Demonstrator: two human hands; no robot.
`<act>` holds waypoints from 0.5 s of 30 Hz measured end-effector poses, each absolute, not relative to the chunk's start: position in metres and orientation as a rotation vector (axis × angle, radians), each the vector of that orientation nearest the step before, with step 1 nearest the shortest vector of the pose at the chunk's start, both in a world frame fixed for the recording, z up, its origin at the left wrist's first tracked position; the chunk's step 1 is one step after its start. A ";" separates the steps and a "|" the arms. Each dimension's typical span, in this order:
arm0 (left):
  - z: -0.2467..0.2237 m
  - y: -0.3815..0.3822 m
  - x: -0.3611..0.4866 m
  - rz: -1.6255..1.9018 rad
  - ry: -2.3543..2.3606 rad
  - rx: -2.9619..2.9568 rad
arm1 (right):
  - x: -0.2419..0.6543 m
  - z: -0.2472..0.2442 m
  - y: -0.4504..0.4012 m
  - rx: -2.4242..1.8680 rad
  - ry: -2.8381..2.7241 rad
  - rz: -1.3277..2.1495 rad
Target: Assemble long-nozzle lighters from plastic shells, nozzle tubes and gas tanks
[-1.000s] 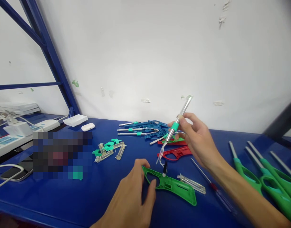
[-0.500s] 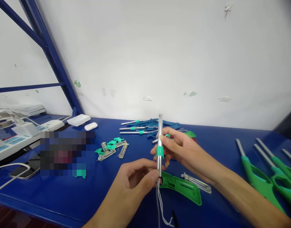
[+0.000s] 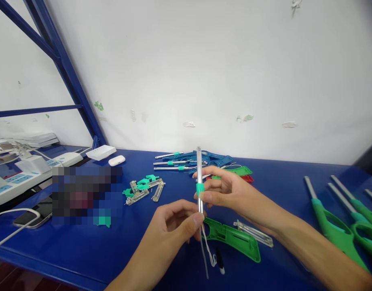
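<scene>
A metal lighter tube (image 3: 199,167) with a teal collar (image 3: 200,189) stands nearly upright between my hands. My left hand (image 3: 181,224) pinches its lower end between thumb and fingers. My right hand (image 3: 225,186) grips it at the collar, thumb in front. White wires and a thin clear hose (image 3: 204,254) hang from the tube's bottom, beside a small black part (image 3: 218,258). Below my right hand lies a green lighter handle half (image 3: 237,240), its inside facing up. A clear fuel tank (image 3: 255,233) rests at its right.
Assembled green lighters (image 3: 334,226) lie at the right. At the back are blue handle halves (image 3: 216,157) with metal tubes. Clear tanks (image 3: 137,197) and teal parts (image 3: 148,180) sit left of centre. A phone (image 3: 37,214) and power strip (image 3: 4,190) occupy the left side.
The tube's upper part has swung slightly left and turned. My right hand has slid down it to the collar, while my left hand stays at the lower end.
</scene>
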State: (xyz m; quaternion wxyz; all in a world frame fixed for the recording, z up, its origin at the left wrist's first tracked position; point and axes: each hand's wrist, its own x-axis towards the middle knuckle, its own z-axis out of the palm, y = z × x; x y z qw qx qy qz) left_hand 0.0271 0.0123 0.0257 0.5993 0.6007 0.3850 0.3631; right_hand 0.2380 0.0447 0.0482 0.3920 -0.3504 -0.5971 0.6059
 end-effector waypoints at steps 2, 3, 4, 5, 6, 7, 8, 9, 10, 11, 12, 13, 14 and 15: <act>0.026 0.012 0.027 0.828 0.892 1.389 | 0.237 0.049 0.045 -0.897 -1.493 1.530; 0.026 0.012 0.026 0.819 0.886 1.387 | 0.236 0.048 0.045 -0.899 -1.481 1.526; 0.026 0.011 0.026 0.808 0.878 1.387 | 0.236 0.048 0.045 -0.900 -1.470 1.520; 0.027 0.011 0.026 0.798 0.868 1.386 | 0.236 0.048 0.045 -0.899 -1.460 1.514; 0.027 0.010 0.025 0.787 0.862 1.379 | 0.237 0.048 0.045 -0.897 -1.451 1.507; 0.027 0.009 0.025 0.779 0.858 1.373 | 0.237 0.047 0.045 -0.894 -1.442 1.499; 0.028 0.008 0.025 0.768 0.855 1.369 | 0.237 0.047 0.045 -0.891 -1.433 1.489; 0.029 0.007 0.025 0.762 0.857 1.364 | 0.238 0.047 0.045 -0.890 -1.423 1.481; 0.029 0.006 0.025 0.759 0.862 1.361 | 0.238 0.047 0.045 -0.890 -1.416 1.476; 0.029 0.005 0.025 0.757 0.864 1.360 | 0.239 0.047 0.046 -0.892 -1.411 1.472; 0.030 0.005 0.025 0.757 0.864 1.360 | 0.239 0.047 0.046 -0.895 -1.412 1.475; 0.029 0.005 0.025 0.759 0.865 1.356 | 0.239 0.047 0.046 -0.901 -1.415 1.481; 0.029 0.004 0.025 0.761 0.865 1.347 | 0.239 0.048 0.047 -0.907 -1.422 1.491; 0.028 0.004 0.025 0.763 0.862 1.335 | 0.238 0.048 0.047 -0.913 -1.431 1.501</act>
